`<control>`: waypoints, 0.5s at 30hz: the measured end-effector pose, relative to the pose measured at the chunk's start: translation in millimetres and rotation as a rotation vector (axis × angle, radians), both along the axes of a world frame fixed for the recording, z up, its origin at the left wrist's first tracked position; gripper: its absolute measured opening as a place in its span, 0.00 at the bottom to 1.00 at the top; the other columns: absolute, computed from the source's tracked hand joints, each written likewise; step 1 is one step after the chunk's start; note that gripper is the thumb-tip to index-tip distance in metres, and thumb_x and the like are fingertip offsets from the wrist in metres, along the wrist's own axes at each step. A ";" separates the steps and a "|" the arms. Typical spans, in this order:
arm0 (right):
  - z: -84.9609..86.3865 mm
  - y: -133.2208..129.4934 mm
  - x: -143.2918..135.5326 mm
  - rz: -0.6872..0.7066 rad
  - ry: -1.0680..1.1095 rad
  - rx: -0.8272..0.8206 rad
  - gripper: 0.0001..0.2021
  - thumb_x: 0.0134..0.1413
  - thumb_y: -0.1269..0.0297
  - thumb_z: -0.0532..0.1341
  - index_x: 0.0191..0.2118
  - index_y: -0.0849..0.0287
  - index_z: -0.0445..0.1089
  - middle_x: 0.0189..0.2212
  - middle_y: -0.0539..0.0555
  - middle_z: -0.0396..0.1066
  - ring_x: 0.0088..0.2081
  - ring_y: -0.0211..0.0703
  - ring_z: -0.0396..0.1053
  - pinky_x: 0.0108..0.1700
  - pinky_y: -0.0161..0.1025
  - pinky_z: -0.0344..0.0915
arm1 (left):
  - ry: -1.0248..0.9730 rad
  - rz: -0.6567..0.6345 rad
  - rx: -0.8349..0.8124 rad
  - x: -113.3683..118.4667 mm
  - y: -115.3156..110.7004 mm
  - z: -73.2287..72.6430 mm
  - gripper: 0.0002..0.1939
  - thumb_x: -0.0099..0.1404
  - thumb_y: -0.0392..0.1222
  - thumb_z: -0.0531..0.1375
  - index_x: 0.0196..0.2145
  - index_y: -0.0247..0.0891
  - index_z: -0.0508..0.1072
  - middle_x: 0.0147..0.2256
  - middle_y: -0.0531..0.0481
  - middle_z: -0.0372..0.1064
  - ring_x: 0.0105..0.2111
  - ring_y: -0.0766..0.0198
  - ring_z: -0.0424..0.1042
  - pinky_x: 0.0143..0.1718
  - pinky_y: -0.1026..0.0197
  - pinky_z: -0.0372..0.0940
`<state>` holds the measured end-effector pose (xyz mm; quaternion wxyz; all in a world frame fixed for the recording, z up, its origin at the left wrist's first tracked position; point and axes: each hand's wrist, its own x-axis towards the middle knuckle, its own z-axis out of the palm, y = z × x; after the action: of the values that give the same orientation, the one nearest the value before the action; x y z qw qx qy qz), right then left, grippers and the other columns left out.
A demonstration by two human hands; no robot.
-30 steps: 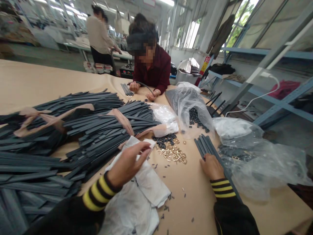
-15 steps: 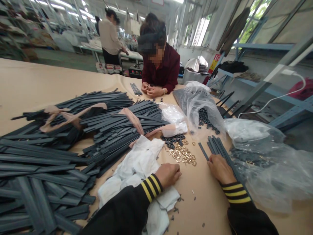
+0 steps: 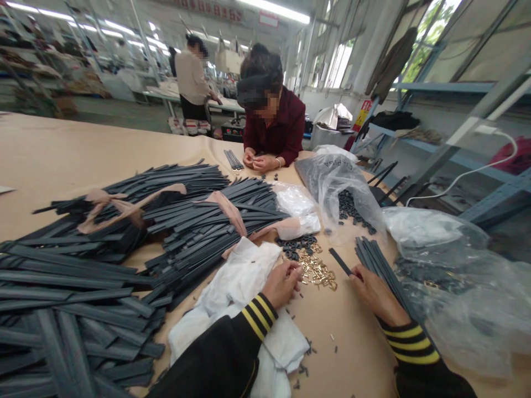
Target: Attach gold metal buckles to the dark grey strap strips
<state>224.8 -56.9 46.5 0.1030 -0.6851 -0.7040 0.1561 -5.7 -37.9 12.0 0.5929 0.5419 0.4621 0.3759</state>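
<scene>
In the head view, my right hand [image 3: 377,293] grips a dark grey strap [image 3: 340,262], whose free end points up and left over the table. Beside that hand lies a row of matching straps [image 3: 379,268]. My left hand [image 3: 282,283] is at the left edge of a pile of gold buckles [image 3: 319,272], its fingers curled together. What those fingers hold, if anything, is hidden. Small dark loops [image 3: 295,246] lie heaped just behind the buckles. Beneath my left wrist a white cloth [image 3: 244,276] is spread on the table.
Tied bundles of dark straps [image 3: 215,210] and loose straps [image 3: 74,331] cover the left side. A clear bag [image 3: 332,171] with dark loops and another plastic bag [image 3: 468,298] lie right. Across the table [image 3: 83,138], a person [image 3: 271,121] works with both hands.
My left hand has moved up toward the gold buckles. My right hand has shifted slightly left, bringing the strap toward the middle. The camera view has tilted up a little.
</scene>
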 end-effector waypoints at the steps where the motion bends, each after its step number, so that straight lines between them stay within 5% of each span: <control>1: 7.5 -2.8 -11.2 0.037 0.104 -0.007 0.07 0.52 0.64 0.47 0.28 0.58 0.58 0.23 0.49 0.63 0.27 0.40 0.63 0.30 0.36 0.57 | -0.040 0.017 0.001 -0.9 0.3 2.4 0.17 0.56 0.51 0.52 0.36 0.34 0.62 0.25 0.52 0.64 0.17 0.72 0.63 0.12 0.71 0.56; 5: 26.0 -7.9 -56.4 0.239 0.474 -0.192 0.06 0.50 0.64 0.50 0.26 0.58 0.60 0.19 0.46 0.60 0.22 0.35 0.59 0.26 0.32 0.55 | -0.192 0.082 -0.020 -7.5 3.0 8.8 0.16 0.55 0.52 0.53 0.29 0.33 0.63 0.21 0.55 0.63 0.14 0.75 0.60 0.11 0.72 0.54; 8: 22.3 -5.6 -72.4 0.218 0.615 -0.274 0.07 0.50 0.63 0.52 0.26 0.60 0.61 0.17 0.45 0.57 0.20 0.33 0.57 0.24 0.31 0.53 | -0.223 0.107 -0.108 -13.2 5.0 8.4 0.17 0.55 0.52 0.53 0.22 0.34 0.60 0.15 0.58 0.59 0.10 0.77 0.55 0.10 0.73 0.50; 15: 5.0 -4.7 -72.1 0.162 0.874 -0.356 0.10 0.50 0.60 0.55 0.33 0.63 0.65 0.23 0.48 0.64 0.24 0.34 0.60 0.27 0.32 0.55 | -0.231 0.106 -0.216 -12.5 6.1 7.5 0.14 0.55 0.49 0.54 0.23 0.34 0.60 0.13 0.58 0.60 0.09 0.77 0.56 0.09 0.74 0.50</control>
<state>152.7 -61.6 51.5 0.2580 -0.5054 -0.6083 0.5550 -18.1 -31.8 19.5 0.6764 0.4029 0.4565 0.4144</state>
